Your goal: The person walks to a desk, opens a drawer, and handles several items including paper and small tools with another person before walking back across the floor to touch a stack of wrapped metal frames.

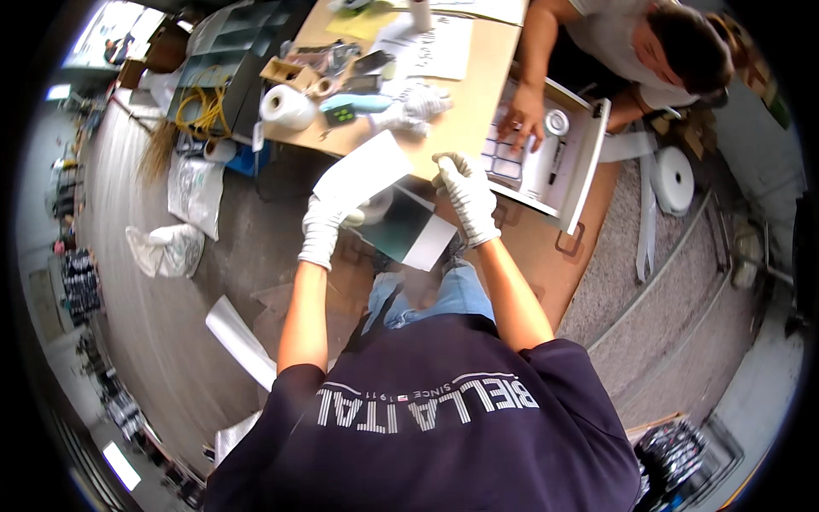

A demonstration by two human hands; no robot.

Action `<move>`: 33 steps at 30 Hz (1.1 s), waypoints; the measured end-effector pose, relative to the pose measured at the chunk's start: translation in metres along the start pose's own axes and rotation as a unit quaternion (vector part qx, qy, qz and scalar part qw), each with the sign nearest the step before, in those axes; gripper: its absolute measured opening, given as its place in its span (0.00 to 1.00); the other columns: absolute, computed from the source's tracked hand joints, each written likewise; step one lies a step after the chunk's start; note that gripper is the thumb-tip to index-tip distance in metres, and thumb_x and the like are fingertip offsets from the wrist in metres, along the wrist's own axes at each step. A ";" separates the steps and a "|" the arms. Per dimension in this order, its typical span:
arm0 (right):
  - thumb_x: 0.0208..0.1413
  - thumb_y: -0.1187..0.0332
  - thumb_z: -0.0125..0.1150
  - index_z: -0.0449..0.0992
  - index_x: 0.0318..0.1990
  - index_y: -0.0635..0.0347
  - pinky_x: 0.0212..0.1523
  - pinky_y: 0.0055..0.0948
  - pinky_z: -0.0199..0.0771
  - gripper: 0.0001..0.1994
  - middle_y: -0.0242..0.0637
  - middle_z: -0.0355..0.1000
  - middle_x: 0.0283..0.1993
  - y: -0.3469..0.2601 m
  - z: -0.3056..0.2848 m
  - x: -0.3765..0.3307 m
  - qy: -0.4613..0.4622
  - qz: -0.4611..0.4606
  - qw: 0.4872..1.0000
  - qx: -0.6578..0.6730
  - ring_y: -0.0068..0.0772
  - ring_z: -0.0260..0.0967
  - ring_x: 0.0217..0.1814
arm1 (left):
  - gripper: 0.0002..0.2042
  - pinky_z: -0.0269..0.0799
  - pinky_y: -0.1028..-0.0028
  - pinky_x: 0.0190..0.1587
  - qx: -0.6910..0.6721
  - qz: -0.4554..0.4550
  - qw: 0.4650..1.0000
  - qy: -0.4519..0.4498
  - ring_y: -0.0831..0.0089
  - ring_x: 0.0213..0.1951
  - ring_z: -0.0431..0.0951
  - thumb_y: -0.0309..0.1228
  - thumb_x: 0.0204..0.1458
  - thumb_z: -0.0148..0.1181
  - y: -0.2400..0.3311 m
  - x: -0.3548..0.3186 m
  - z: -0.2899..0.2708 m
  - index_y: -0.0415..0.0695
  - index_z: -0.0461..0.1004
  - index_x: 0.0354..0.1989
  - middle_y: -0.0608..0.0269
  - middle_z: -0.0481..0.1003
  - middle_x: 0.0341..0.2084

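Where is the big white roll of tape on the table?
In the head view the white roll of tape lies near the left edge of the wooden table, beside a smaller tape roll and above the person's gloved left hand.

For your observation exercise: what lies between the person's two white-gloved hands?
In the head view, between the left hand and right hand lies a dark green flat panel with a white edge.

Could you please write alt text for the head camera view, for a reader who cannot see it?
A person's gloved left hand holds a white sheet while the gloved right hand grips a dark glass panel over their lap. Beyond, a cluttered wooden table and a co-worker's hand on a white tray.
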State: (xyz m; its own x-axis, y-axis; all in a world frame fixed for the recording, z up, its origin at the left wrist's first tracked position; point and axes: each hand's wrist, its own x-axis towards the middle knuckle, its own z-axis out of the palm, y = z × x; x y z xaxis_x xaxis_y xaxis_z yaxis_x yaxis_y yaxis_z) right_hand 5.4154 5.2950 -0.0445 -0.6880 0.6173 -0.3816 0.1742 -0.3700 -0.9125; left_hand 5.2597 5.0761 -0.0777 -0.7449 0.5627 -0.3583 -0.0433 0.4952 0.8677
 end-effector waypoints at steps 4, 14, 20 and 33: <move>0.51 0.59 0.57 0.65 0.51 0.62 0.33 0.21 0.71 0.23 0.37 0.69 0.35 -0.004 0.041 0.001 -0.049 0.058 0.997 -0.024 0.23 0.69 0.35 | 0.13 0.72 0.74 0.20 0.091 0.186 0.975 0.080 0.70 0.19 0.76 0.32 0.48 0.58 -0.056 0.002 -0.011 0.35 0.71 0.37 0.58 0.75 0.24; 0.47 0.71 0.60 0.72 0.39 0.65 0.37 0.21 0.70 0.12 0.31 0.72 0.32 0.021 0.079 0.000 -0.218 0.067 0.958 0.172 0.20 0.68 0.32 | 0.14 0.66 0.77 0.15 -0.056 -0.239 0.969 0.039 0.74 0.11 0.70 0.41 0.44 0.62 0.037 -0.041 -0.037 0.42 0.70 0.24 0.60 0.70 0.11; 0.49 0.74 0.57 0.74 0.39 0.64 0.37 0.19 0.67 0.09 0.29 0.72 0.33 0.013 0.096 -0.008 -0.158 -0.036 0.982 0.095 0.18 0.66 0.33 | 0.13 0.68 0.79 0.41 -0.330 -0.022 0.928 0.169 0.80 0.36 0.71 0.29 0.48 0.59 0.005 -0.038 -0.032 0.41 0.68 0.42 0.62 0.72 0.35; 0.50 0.67 0.58 0.74 0.37 0.64 0.32 0.16 0.65 0.11 0.25 0.70 0.28 0.014 0.102 -0.015 -0.132 0.033 0.990 0.047 0.14 0.63 0.29 | 0.11 0.72 0.76 0.22 -0.192 -0.054 0.980 -0.005 0.74 0.21 0.75 0.30 0.47 0.59 -0.025 -0.039 -0.067 0.35 0.72 0.34 0.60 0.75 0.22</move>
State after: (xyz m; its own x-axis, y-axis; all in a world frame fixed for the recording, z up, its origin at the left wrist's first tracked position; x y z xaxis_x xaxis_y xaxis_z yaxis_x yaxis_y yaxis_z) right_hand 5.3566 5.2100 -0.0371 -0.8396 0.3910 -0.3769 0.1676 -0.4737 -0.8646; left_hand 5.2453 4.9973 -0.0619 -0.7158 0.5284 -0.4565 -0.3697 0.2678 0.8897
